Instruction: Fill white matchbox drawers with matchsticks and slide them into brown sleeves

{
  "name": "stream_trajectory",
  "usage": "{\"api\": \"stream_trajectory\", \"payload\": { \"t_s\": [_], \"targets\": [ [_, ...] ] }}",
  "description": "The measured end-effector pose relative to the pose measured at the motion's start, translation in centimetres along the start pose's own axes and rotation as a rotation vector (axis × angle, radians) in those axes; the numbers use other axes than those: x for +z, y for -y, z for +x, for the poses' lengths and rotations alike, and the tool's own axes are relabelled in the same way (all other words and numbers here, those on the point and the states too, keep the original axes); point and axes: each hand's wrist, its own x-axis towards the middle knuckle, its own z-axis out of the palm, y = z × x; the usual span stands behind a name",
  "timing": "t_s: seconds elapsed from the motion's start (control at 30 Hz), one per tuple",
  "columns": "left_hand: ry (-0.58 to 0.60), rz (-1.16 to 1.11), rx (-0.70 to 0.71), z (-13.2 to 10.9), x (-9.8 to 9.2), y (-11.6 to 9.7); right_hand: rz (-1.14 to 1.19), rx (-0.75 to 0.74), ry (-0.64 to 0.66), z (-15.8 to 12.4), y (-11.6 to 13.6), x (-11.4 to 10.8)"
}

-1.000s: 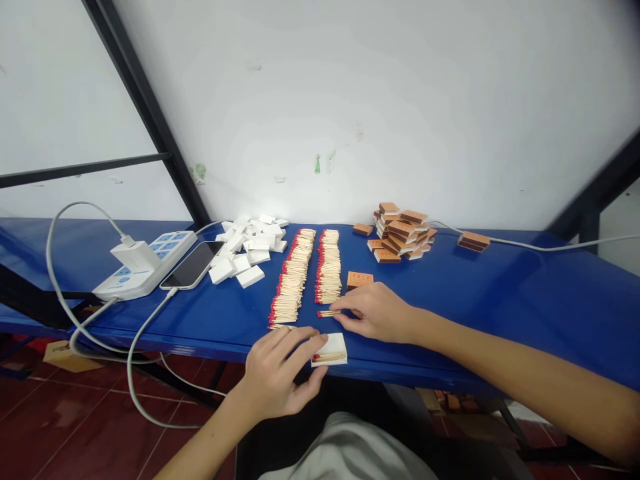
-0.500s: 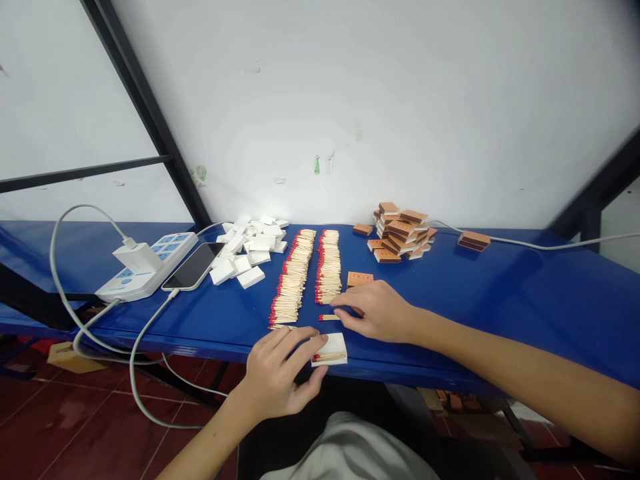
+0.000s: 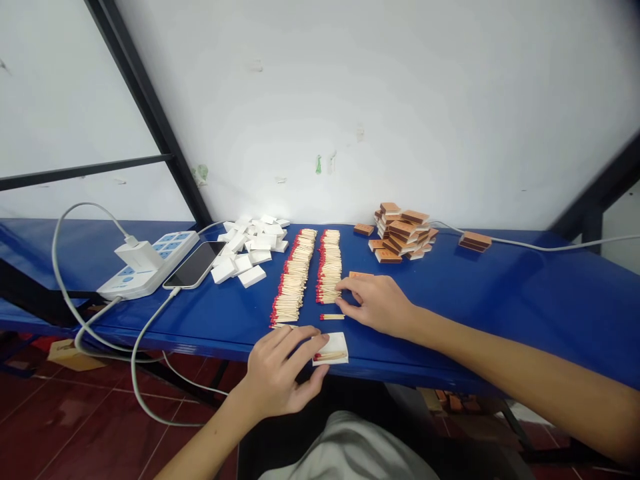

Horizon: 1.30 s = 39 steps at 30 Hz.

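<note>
My left hand [image 3: 286, 370] grips a small white matchbox tray [image 3: 336, 343] at the bench's front edge, fingertips on its far side and thumb at the near side. A few red-tipped matches [image 3: 331, 357] lie in the tray. My right hand [image 3: 379, 300] is at the near end of the right-hand row of matches [image 3: 329, 267], index finger and thumb slightly apart, with nothing visible between them. Just below its fingers lie a few loose matches [image 3: 332, 317] on the blue bench. An orange matchbox sleeve [image 3: 361, 275] is partly hidden behind that hand.
Another match row [image 3: 295, 277] stands to the left. Farther left are a pile of white trays [image 3: 257, 241], a phone [image 3: 194, 265] and a power strip [image 3: 150, 277] with cables. Orange matchboxes [image 3: 403, 233] are heaped at the back right, with two stacked boxes [image 3: 475, 241] beyond.
My right hand has moved slightly away from me, from the loose matches to the end of the right row. It covers more of the orange sleeve. My left hand stays on the tray.
</note>
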Motion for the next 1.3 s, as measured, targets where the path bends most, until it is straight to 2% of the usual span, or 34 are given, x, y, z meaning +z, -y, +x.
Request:
{"api": "stream_trajectory", "payload": {
  "t_s": [0.27,0.43,0.57,0.87,1.03,1.3],
  "targets": [
    [-0.011,0.009,-0.002,0.06,0.0,-0.07,0.008,-0.012,0.03,0.06,0.08,0.26],
    [-0.013,0.014,0.0,0.08,0.0,-0.02,0.049,-0.047,-0.011,-0.15,0.02,0.42],
    [-0.008,0.003,0.001,0.13,-0.05,-0.06,-0.001,-0.009,-0.04,-0.09,0.06,0.26],
    [-0.009,0.006,0.003,0.26,-0.03,-0.1,-0.035,0.016,0.004,0.02,-0.09,0.46],
    [-0.019,0.009,0.005,0.26,-0.1,-0.09,-0.02,-0.031,-0.019,0.0,-0.17,0.69],
    [-0.007,-0.003,0.002,0.19,-0.13,-0.08,0.091,-0.124,0.026,0.0,-0.02,0.15]
  ]
}}
